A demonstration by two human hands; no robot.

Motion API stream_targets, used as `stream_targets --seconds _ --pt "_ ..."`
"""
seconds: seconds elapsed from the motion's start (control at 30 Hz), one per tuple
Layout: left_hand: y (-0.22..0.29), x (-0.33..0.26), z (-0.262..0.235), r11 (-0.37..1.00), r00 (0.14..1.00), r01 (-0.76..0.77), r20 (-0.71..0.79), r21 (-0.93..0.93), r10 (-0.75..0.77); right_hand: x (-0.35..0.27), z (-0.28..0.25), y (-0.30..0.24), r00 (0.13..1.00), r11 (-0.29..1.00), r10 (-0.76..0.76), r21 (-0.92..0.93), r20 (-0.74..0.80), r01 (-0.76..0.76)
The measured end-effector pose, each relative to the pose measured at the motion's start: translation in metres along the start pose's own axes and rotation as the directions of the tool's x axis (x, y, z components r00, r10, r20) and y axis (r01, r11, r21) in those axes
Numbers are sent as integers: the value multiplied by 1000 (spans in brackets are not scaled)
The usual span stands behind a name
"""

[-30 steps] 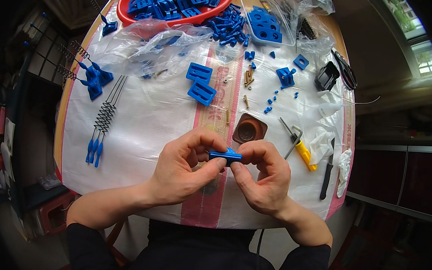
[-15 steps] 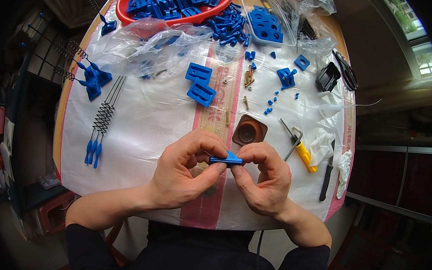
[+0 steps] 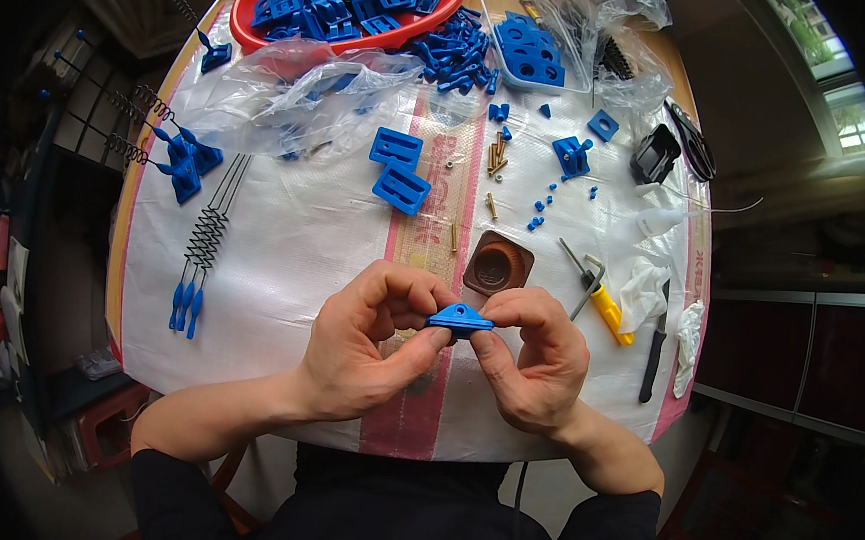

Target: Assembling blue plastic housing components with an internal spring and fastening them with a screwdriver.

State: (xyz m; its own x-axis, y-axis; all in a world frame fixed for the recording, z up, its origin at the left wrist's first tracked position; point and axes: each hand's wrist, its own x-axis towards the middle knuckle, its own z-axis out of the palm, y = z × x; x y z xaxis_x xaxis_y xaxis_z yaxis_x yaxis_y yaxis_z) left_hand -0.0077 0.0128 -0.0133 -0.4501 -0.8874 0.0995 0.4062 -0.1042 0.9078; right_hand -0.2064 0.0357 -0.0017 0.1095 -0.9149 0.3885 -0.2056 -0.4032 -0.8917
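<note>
Between both hands, just above the table's near half, is a small blue plastic bracket (image 3: 460, 318) with a flat base and a raised lug pierced by a hole. My left hand (image 3: 380, 332) pinches its left end between thumb and fingers. At the right end, my right hand (image 3: 532, 359) grips it the same way. Right beyond the fingers lies a brown square dish (image 3: 499, 265) with a round hollow. Two blue slotted plates (image 3: 402, 188) rest farther off, with brass screws (image 3: 498, 156) to their right.
A red basin (image 3: 348, 38) of blue parts stands at the back, beside a clear tub (image 3: 533, 56) and plastic bags (image 3: 304, 96). Left lie springs with blue ends (image 3: 208, 234). On the right are a yellow-handled screwdriver (image 3: 607, 314), a black-handled tool (image 3: 654, 361) and crumpled tissue (image 3: 643, 297).
The blue bracket has been turned in my fingers, so its raised lug and hole now show. My right hand has shifted slightly to the right.
</note>
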Motion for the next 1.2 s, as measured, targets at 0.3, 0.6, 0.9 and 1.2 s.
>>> stream_targets --seconds 0.3,0.6,0.9,1.2 --pt "2 2 -1 998 998 -48 41 40 46 -1 -1 1 1000 1000 -19 18 -12 19" --pt "-1 1 0 997 997 -67 25 24 67 -1 1 1 999 999 -31 -7 -25 31" --pt "0 1 1 1000 1000 -7 -6 -2 7 -2 1 3 999 999 -29 -34 -28 28" --pt "-1 0 0 997 996 60 -58 -52 -62 -5 1 7 993 997 72 24 -92 -70"
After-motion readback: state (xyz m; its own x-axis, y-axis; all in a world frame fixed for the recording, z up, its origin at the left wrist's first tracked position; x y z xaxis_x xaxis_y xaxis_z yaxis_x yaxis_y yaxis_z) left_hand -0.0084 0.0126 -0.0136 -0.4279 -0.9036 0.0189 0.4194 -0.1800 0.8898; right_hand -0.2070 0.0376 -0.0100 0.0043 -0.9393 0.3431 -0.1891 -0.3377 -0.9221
